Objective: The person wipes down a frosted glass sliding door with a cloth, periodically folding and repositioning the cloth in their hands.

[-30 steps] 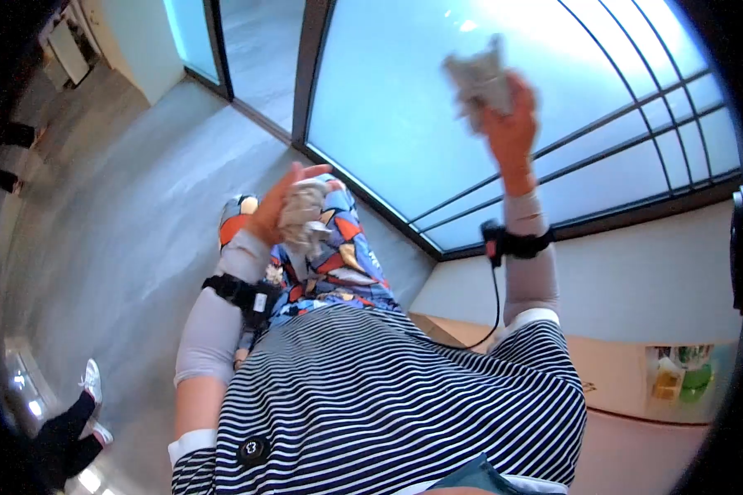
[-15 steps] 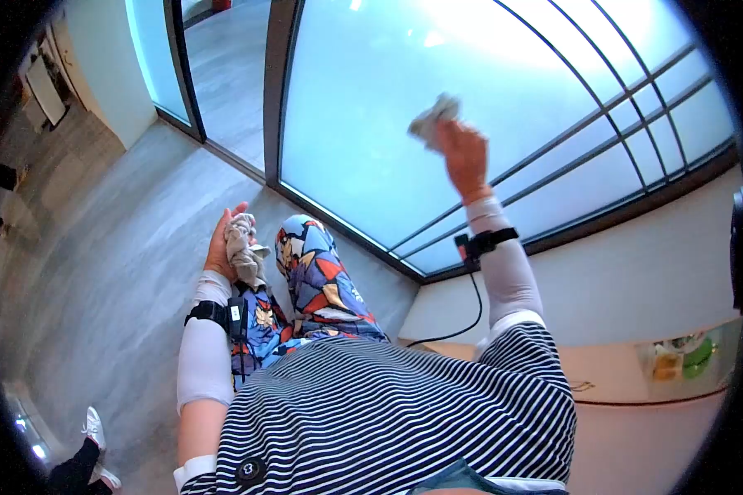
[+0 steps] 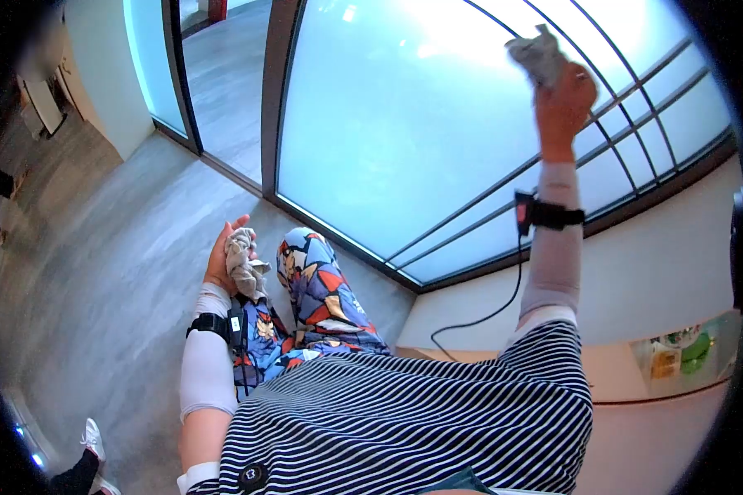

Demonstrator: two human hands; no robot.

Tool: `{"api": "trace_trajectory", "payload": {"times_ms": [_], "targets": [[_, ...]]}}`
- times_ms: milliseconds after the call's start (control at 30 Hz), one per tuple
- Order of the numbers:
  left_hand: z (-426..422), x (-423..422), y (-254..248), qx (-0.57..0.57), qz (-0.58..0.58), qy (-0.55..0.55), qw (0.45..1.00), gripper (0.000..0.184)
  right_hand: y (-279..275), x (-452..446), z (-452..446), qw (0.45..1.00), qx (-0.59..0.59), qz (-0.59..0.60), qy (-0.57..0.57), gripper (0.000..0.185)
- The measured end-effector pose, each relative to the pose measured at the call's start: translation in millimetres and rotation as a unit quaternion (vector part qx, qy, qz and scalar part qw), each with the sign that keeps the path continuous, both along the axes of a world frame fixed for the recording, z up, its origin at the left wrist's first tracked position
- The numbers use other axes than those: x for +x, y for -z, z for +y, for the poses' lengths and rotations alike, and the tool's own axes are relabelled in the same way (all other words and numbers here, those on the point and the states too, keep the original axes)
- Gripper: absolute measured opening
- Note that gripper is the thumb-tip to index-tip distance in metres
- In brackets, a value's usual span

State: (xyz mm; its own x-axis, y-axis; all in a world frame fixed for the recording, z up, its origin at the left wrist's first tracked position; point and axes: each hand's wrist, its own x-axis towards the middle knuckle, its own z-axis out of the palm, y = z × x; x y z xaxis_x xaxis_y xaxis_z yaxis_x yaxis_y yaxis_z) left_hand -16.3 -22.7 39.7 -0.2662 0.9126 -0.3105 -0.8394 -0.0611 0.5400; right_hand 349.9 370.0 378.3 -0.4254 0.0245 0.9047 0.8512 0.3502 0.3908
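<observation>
In the head view, the person's right hand (image 3: 564,95) is up over a large frosted, blue-tinted glass panel (image 3: 371,140), a crumpled light grey cloth (image 3: 538,58) gripped in it. Those fingers are bunched together, pinching the fabric so that a loose end sticks out past the knuckles; the thumb I can't make out. Half a second ago this hand was over the plain middle of the glass. Now it has swung across to the side where thin black crossing bars (image 3: 640,85) run, well apart from the panel's dark left-hand frame (image 3: 276,99). So, as I judge it, the work with this cloth has shifted from bare glass to the barred part, though I can't tell from here whether the cloth touches the pane.

The left hand (image 3: 221,256) has hardly moved in that time. It sits low, outside the panel's bottom edge, beside the multicoloured patterned trousers (image 3: 326,289), with a twisted beige cloth (image 3: 245,260) lying along its palm. Its fingers lie close together, loosely bent about the bundle, tips showing past the upper end; how firmly they press, I can't tell. That second cloth seems simply kept in hand, off the glass.
</observation>
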Motion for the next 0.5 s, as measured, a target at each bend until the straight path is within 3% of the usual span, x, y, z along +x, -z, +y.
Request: {"api": "trace_trajectory", "payload": {"times_ms": [67,100,167,333,500], "targets": [[0,1,0,0.002,0.001,0.0,1.0,0.047,-38,-13,-6,0.993,-0.021,0.105,-0.049,0.069],[1,1,1,0.005,0.0,0.0,1.0,0.047,-46,-18,1,0.995,0.024,0.09,-0.028,0.076],[1,-1,3,0.011,-0.001,-0.005,1.0,0.047,-26,-37,-2,0.998,0.026,0.052,-0.035,0.073],[2,0,1,0.006,-0.021,-0.015,1.0,0.045,112,-113,-9,0.988,0.021,-0.105,-0.112,0.064],[7,5,-2,0.007,-0.002,-0.006,1.0,0.047,242,-99,-55,0.937,-0.166,-0.288,-0.109,0.05]]}}
